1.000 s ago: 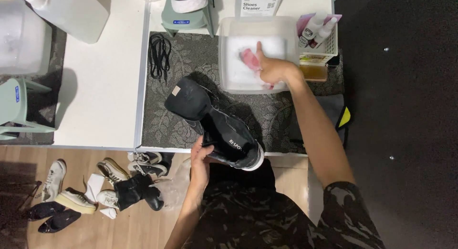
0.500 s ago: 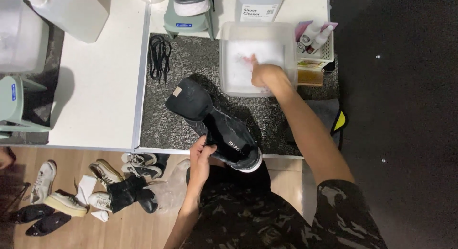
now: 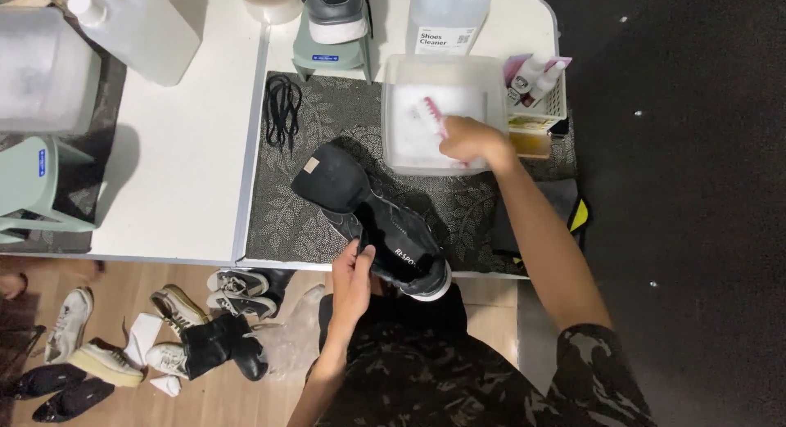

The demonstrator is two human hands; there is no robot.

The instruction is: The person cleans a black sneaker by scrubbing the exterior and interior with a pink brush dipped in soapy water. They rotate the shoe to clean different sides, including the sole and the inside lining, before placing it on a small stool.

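My left hand [image 3: 354, 273] grips a black sneaker [image 3: 372, 218] at its heel end near the table's front edge; the shoe lies tilted on a dark patterned mat [image 3: 311, 189], its tongue pulled up toward the back left. My right hand [image 3: 475, 140] holds a pink brush [image 3: 431, 116] over a clear plastic tub [image 3: 393, 120] of white foamy water, bristles dipping toward the foam.
Black laces [image 3: 283, 108] lie on the mat's back left. A cleaner bottle [image 3: 446, 18], a small basket of bottles [image 3: 540, 83], a shoe on a green stand [image 3: 332, 34], a white jug [image 3: 135, 30] stand behind. Several shoes [image 3: 164, 337] lie on the floor.
My right hand has shifted inside the tub, and the pink brush now sticks out to its left over the foam. The left hand keeps its hold on the sneaker.
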